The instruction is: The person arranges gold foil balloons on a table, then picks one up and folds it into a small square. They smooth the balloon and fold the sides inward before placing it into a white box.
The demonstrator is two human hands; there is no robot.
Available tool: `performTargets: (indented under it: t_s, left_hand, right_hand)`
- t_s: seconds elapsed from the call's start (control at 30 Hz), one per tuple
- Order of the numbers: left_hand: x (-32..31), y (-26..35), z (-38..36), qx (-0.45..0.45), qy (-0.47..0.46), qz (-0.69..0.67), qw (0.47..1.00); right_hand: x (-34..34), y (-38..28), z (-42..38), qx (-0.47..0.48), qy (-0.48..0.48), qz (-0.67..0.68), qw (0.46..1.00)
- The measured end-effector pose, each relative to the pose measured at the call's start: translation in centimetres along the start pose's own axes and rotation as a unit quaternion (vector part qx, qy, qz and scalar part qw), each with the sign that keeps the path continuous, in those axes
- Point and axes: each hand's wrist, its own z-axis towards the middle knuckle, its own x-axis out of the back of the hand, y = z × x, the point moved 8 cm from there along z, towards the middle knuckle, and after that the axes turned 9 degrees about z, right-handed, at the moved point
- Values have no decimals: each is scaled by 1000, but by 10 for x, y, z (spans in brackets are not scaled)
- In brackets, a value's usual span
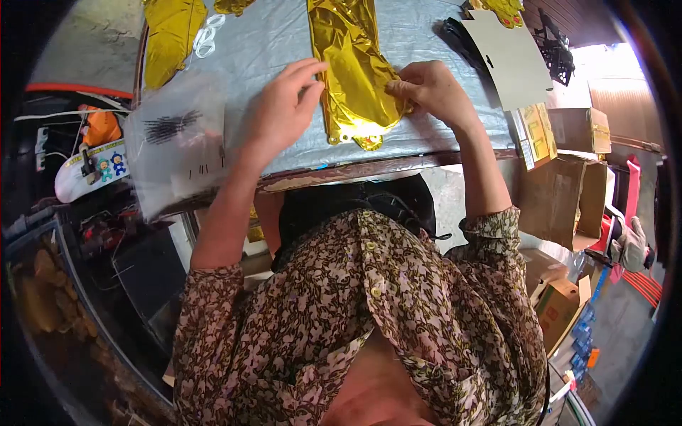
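Observation:
A shiny gold foil piece (pixel 359 78) lies crumpled across the covered table, its rounded lower end close to the front edge. On its left side is my left hand (pixel 288 103), fingers apart, the fingertips at the foil's edge. My right hand (pixel 431 90) is at the foil's right edge, thumb and forefinger pinched on it. Small holes or tabs show along the foil's lower end, where light glares.
A clear plastic bag (pixel 174 142) with thin black pieces hangs over the table's left front edge. More gold foil (pixel 170 39) and white string (pixel 206 37) lie behind it. A grey card (pixel 508 57) is at the right, with cardboard boxes (pixel 558 199) beyond.

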Motion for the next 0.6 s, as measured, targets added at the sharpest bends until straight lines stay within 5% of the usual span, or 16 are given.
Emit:
performTargets:
  t_s: [0.2,0.43,0.6]
  left_hand:
    - [-3,8,-10,40,12,-46,998]
    - [9,87,-23,-32,110,154,981]
    - [34,49,-25,80,205,127,967]
  right_hand:
    - [-1,-13,1,-40,6,144,989]
    - [-33,-89,31,31,-74,156,984]
    - [-62,-125,53,86,-119,154,977]
